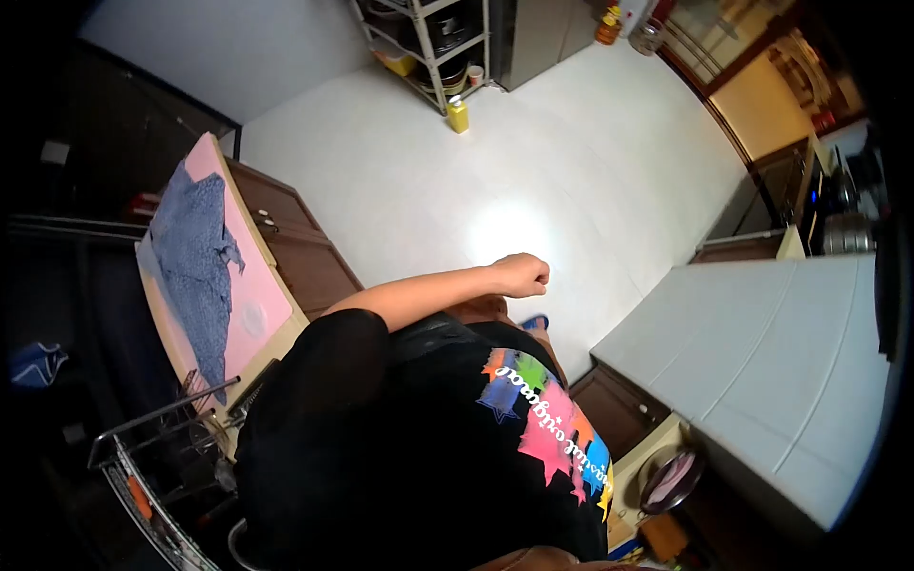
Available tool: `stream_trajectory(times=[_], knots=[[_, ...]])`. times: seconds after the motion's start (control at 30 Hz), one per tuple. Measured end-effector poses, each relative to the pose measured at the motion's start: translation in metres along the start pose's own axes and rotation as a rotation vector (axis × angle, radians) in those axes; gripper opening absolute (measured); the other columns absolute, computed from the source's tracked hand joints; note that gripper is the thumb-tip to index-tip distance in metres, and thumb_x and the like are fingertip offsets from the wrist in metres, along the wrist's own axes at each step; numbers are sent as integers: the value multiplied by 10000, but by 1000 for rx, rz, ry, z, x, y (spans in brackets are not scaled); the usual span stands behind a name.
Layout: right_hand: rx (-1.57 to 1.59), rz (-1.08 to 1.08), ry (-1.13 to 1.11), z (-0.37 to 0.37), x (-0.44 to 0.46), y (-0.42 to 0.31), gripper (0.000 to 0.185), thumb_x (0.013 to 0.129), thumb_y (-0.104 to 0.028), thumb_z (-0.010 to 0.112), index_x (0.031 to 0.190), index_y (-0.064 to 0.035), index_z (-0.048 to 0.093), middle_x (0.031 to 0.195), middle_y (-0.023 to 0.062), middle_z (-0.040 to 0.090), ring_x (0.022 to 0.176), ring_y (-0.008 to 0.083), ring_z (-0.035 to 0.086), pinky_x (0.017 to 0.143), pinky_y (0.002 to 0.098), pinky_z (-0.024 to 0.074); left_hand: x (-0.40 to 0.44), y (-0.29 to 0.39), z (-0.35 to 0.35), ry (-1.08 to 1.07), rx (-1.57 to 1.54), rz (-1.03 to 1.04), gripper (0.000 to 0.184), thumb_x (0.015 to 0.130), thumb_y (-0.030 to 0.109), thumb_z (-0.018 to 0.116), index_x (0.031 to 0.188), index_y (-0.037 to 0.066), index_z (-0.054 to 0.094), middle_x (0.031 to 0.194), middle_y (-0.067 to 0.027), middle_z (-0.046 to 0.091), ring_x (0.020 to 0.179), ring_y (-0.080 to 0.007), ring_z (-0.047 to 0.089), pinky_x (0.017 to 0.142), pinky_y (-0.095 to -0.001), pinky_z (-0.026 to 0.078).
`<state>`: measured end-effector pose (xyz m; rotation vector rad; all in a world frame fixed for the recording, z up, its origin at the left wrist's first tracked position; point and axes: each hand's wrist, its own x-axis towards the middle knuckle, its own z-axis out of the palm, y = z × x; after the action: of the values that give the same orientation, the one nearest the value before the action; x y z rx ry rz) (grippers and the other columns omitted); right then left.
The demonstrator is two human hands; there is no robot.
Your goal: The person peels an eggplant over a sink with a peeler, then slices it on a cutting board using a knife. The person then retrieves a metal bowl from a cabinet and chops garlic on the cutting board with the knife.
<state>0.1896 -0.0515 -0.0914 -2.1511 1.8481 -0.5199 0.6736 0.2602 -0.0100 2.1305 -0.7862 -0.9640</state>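
Note:
My left hand [522, 276] is closed in a fist, held out over the pale floor in front of my body. Nothing shows sticking out of its curled fingers. Just below that wrist, a patch of skin is partly hidden by the forearm; I cannot tell what part of the body it is. I cannot make out my right hand in the view. The black T-shirt [428, 457] with a colourful star print fills the lower middle. A blue slipper [536, 323] shows beyond it.
A blue-grey cloth [195, 252] lies on a pink mat [255, 285] on the left counter. A yellow bottle [458, 115] stands on the floor by a metal shelf rack [430, 57]. A grey-white panelled surface [752, 362] and a round metal pan [672, 476] are at right.

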Motion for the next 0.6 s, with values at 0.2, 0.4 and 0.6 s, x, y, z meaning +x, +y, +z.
stream_trajectory(times=[0.2,0.4,0.6], knots=[[109,-278,-62,90,76,-183,364,974,-279,455,986,55,599,938,228,630,825,333,591,776,402,467,-2,-55,-66,152,-135,-184,287,768,224,662,960,12,642,877,-164,673,833,-278,650,745,-356,506],[301,-455,-635,242,127,-401,436,956,-355,491,778,36,565,687,86,566,643,163,460,614,337,416,-28,-138,-121,457,-90,-501,321,772,234,663,1011,22,627,951,-172,666,865,-309,647,776,-386,504],[197,-780,-1082,360,52,-640,503,933,-418,519,705,26,578,593,52,538,577,150,454,576,331,423,-62,-161,-167,628,-343,-740,339,728,215,682,992,9,627,979,-192,648,947,-347,611,808,-407,487]])
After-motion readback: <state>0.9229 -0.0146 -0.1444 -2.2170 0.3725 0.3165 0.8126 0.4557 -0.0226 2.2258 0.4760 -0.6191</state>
